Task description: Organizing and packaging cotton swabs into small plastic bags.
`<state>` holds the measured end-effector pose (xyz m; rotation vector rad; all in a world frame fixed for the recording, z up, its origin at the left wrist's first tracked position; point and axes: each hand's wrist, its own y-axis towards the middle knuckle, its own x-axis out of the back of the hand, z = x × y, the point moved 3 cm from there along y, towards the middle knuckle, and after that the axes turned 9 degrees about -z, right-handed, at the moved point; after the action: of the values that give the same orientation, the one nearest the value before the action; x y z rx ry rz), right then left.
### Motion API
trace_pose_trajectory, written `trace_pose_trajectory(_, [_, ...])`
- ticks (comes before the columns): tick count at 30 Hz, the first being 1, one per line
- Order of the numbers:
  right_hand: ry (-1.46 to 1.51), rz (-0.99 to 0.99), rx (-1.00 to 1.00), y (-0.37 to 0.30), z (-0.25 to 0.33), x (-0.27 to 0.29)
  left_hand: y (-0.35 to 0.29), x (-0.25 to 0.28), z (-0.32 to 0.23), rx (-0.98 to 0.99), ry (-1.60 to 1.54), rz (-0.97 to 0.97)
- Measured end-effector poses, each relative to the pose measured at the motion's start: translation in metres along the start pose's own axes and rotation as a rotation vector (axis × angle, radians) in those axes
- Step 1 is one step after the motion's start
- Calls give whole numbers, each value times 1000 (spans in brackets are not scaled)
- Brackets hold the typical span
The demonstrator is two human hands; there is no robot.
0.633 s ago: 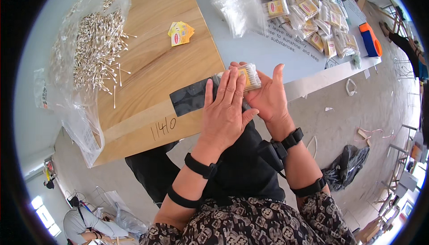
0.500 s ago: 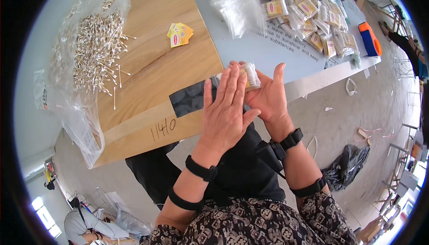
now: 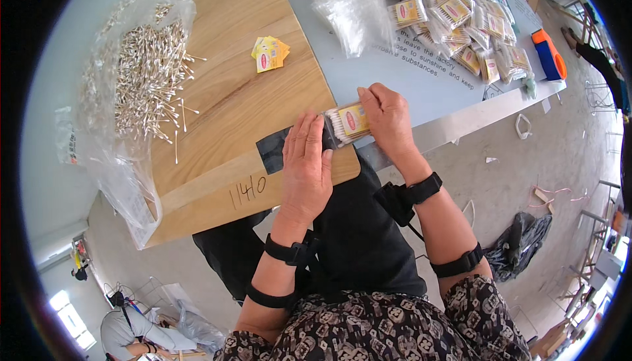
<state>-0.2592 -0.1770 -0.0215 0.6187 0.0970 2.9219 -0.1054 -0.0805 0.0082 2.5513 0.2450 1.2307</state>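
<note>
A clear bag of cotton swabs (image 3: 345,122) with a yellow and white card inside lies across the table's near edge. At its right end, my right hand (image 3: 390,118) grips it between thumb and fingers. My left hand (image 3: 307,163) lies flat, fingers stretched out, on a black patch (image 3: 270,152) stuck to the wood. Its fingertips and thumb touch or nearly touch the bag's left end; the exact contact is hidden. Farther off on the wood sits a small stack of yellow cards (image 3: 270,54).
Loose cotton swabs (image 3: 148,74) fill a big clear bag (image 3: 125,170) at the left, some spilling out. On the grey board (image 3: 342,81) are empty clear bags (image 3: 354,12), a heap of filled swab packs (image 3: 454,15) and an orange-blue tape roll (image 3: 548,56). Another person (image 3: 135,328) sits at lower left.
My hands have come apart: the left went down flat onto the black patch, and the right turned over and took the swab bag by its right end. The bag is lower, near the table edge.
</note>
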Motion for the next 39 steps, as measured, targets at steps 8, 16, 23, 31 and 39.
trace_pose_trajectory(8, [97,-16,-179,19,-32,38,11,11,3,-15,-126,-108])
trace_pose_trajectory(16, [693,378,-689,-5,-3,32,44,29,-39,-197,-392,-39])
trace_pose_trajectory(23, [878,827,-838,-43,47,-16,27,82,-43,-240,-388,-85])
trace_pose_trajectory(31, [715,1138,-745,-68,65,-56,-3,123,-19,-179,-491,-157])
trace_pose_trajectory(39, [495,579,188,-82,109,-33,-36,123,32,81,-418,-433])
